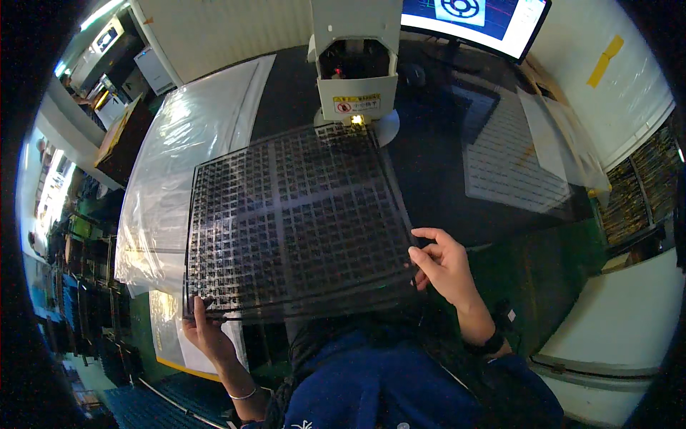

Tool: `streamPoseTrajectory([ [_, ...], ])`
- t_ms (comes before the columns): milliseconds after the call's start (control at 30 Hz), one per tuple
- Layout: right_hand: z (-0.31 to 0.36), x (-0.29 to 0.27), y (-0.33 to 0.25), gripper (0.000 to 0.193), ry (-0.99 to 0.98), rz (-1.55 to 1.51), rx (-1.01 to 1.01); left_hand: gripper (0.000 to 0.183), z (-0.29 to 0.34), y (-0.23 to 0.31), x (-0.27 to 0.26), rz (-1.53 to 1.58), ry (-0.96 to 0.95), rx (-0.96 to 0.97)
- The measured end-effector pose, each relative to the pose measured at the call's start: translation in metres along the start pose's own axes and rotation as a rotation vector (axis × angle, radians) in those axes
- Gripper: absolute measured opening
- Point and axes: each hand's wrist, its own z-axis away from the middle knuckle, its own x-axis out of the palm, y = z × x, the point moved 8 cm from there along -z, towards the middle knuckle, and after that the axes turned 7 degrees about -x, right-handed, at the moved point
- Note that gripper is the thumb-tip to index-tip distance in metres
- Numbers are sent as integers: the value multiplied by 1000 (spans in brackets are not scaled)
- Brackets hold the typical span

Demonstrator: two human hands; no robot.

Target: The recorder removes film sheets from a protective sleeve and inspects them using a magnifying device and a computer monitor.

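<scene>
A large dark sheet (293, 222), patterned with a dense grid of small repeated shapes, spans the middle of the view. My left hand (207, 334) pinches its near left corner, thumb side upward. On the right edge, my right hand (441, 268) grips the sheet between thumb and fingers. The sheet's far edge lies beneath the head of a pale machine (357, 93), where a small yellow light (357, 120) glows. Some of my fingers are hidden behind the sheet's edges.
Clear plastic film (193, 121) covers pale sheets at the left of the dark table (429, 164). A monitor (486, 25) stands at the back right. Translucent printed sheets (511, 154) lie to the right. Racks (629, 200) and a white cabinet (622, 314) border the right side.
</scene>
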Motion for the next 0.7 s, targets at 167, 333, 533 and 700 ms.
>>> streamPoseTrajectory([
  [167,-1,0,-2,30,20,-18,18,18,-5,-5,-2,-5,-20,-5],
  [333,-1,6,-4,29,1,26,-3,20,2,5,-4,-19,12,-21],
  [533,5,-4,-1,33,64,60,9,13,1,-7,1,58,-11,-59],
  [700,4,-1,1,53,68,49,65,15,-1,-5,-1,30,-2,-54],
])
